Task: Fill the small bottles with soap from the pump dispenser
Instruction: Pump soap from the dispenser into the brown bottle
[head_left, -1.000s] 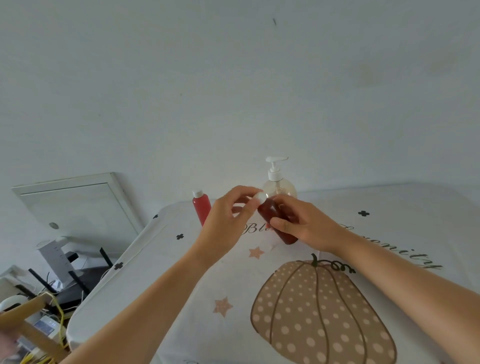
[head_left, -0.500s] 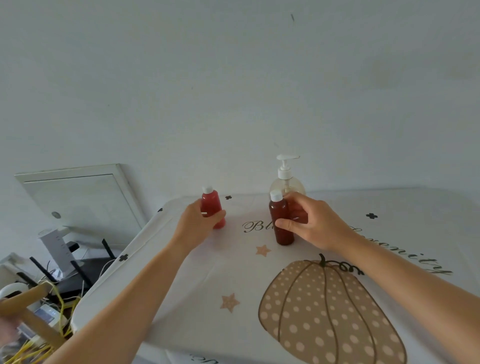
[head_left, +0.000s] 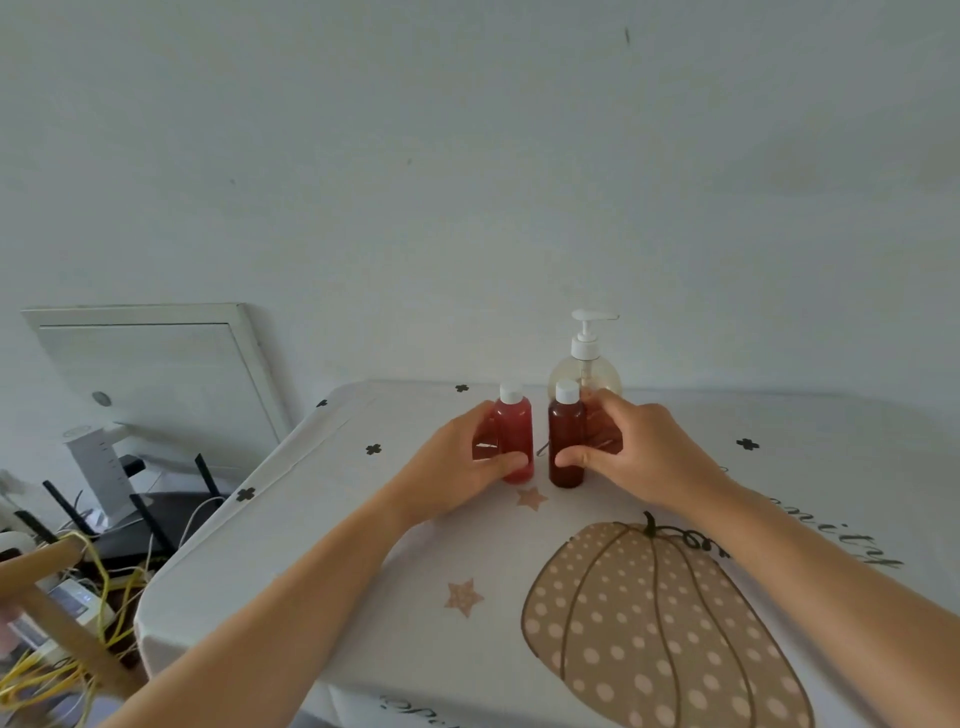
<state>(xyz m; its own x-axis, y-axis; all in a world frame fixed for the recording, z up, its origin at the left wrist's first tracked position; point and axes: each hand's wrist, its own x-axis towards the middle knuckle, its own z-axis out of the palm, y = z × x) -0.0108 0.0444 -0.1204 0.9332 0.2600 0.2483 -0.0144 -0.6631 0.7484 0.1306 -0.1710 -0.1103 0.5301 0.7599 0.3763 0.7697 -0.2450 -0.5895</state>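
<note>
White pumpkin-print tablecloth (head_left: 779, 431), pale wall (head_left: 467, 182)

A table (head_left: 779, 467) fills the lower right of the frame, draped in a white cloth printed with a large dotted pumpkin (head_left: 660, 623), small tan stars, black crosses and script lettering. Near its far edge, at centre frame, two small white-capped bottles stand upright just beside each other: a light red bottle (head_left: 515, 441) on the left, a dark brown bottle (head_left: 566, 441) on the right. A clear pump dispenser (head_left: 587, 358) stands just behind the brown one.
</note>
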